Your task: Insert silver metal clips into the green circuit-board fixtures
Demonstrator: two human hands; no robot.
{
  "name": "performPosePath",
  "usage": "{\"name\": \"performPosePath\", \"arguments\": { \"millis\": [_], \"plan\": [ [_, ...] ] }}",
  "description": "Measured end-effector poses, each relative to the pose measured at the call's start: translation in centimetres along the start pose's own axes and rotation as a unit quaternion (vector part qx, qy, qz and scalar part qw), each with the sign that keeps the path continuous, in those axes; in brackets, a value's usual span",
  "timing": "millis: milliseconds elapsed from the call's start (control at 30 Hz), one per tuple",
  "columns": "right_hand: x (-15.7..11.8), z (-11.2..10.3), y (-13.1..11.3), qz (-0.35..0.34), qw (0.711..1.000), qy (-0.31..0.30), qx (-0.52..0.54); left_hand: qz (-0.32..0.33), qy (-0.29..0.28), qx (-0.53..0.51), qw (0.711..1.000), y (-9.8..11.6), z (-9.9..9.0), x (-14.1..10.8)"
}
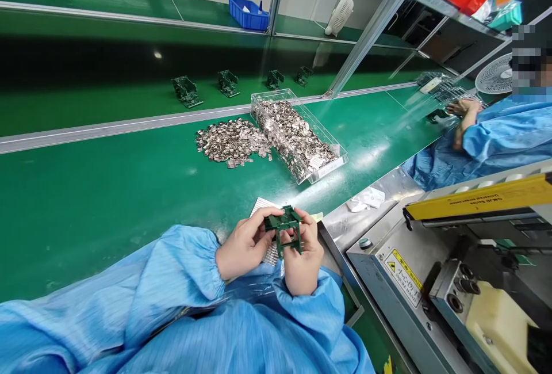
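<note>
My left hand (245, 244) and my right hand (304, 253) both grip a green open-frame circuit board assembly (284, 225) in the air above the green bench mat (107, 230). A sheet of white gridded paper (271, 254) lies partly hidden under my hands. Ahead of them, a loose heap of small silver metal pieces (230, 141) spreads across the mat. Beside it stands a clear plastic box (297, 135) full of the same pieces. Several similar green assemblies (187, 91) stand in a row on the raised shelf beyond.
A co-worker's hand (463, 108) in a blue sleeve works at the far right of the bench. A grey machine with a yellow bar (478, 198) stands to my right, with a white cloth (365, 199) on its steel ledge. A blue bin (248, 12) sits at the back.
</note>
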State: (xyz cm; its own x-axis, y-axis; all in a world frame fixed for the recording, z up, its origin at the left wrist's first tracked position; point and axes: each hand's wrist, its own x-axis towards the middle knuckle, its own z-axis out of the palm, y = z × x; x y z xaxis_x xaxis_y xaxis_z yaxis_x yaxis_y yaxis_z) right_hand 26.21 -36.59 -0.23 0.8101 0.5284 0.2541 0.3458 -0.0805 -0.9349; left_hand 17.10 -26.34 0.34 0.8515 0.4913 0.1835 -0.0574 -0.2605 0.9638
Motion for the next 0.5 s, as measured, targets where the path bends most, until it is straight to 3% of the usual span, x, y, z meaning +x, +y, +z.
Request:
{"name": "performPosePath", "arguments": {
  "millis": [133,300,400,500],
  "plan": [
    [-0.1,0.0,0.3,0.04,0.991,-0.005,0.129,-0.015,-0.021,-0.016,1.0,0.0,-0.1,0.0],
    [0.1,-3.0,-0.6,-0.008,0.979,-0.145,0.14,-0.048,-0.069,-0.083,0.993,1.2,-0.6,0.1],
    [0.0,-6.0,-1.2,-0.058,0.971,-0.214,0.085,-0.063,-0.137,-0.116,0.982,3.0,-0.6,0.4],
    [-0.8,-9.8,-1.9,-0.084,0.974,-0.195,0.079,-0.058,-0.268,-0.139,0.951,5.7,0.0,2.0]
  ]
}}
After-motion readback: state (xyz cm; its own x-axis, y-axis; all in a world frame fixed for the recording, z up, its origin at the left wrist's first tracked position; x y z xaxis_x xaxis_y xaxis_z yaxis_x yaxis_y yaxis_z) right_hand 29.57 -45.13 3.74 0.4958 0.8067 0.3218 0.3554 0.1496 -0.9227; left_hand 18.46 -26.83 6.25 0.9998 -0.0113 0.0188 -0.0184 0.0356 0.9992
